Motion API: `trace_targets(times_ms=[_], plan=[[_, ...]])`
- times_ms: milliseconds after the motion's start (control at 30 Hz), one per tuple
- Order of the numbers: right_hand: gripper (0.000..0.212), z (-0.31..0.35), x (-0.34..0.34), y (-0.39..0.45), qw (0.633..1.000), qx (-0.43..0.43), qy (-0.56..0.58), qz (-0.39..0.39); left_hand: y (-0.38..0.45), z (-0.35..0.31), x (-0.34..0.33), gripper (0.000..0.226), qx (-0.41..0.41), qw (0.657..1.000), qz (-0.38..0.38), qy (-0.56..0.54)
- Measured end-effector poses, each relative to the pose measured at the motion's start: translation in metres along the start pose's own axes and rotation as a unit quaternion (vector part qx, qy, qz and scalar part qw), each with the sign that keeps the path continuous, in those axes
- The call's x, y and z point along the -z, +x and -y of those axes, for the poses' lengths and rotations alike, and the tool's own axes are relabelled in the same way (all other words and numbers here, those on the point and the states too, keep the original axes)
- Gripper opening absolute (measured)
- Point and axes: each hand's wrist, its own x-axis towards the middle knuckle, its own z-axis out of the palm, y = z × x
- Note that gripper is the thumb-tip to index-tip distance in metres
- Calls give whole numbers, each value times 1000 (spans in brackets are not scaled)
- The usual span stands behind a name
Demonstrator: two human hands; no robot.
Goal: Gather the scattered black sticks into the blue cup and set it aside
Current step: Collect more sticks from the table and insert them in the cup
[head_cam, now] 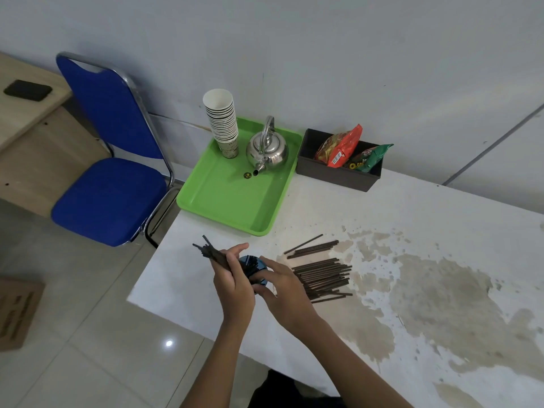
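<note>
A bundle of black sticks (213,254) is being gripped by the left hand (234,285) at lower centre, angled for loading. The blue cup (253,267) is being clasped by the right hand (282,290), steadying it. More loose sticks (322,276) are lying on the counter (412,290), centre-right.

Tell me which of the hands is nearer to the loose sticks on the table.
Right. The right hand lies beside the loose sticks, almost touching them. The left hand is beyond the blue cup, holding its own bundle.
</note>
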Motion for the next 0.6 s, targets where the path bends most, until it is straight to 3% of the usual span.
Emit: trace_targets(times_ms=[133,333,467,600], plan=[[16,0,2,1,1000,-10,28,-8,5,8,4,30,-11,1000,16,12],[34,8,9,3,997,-78,15,0,10,10,12,30,-18,999,32,0],[35,10,11,5,996,-91,13,-3,3,11,16,28,-51,995,68,48],[34,13,12,4,995,-96,15,-2,-3,15,24,43,-90,989,83,79]])
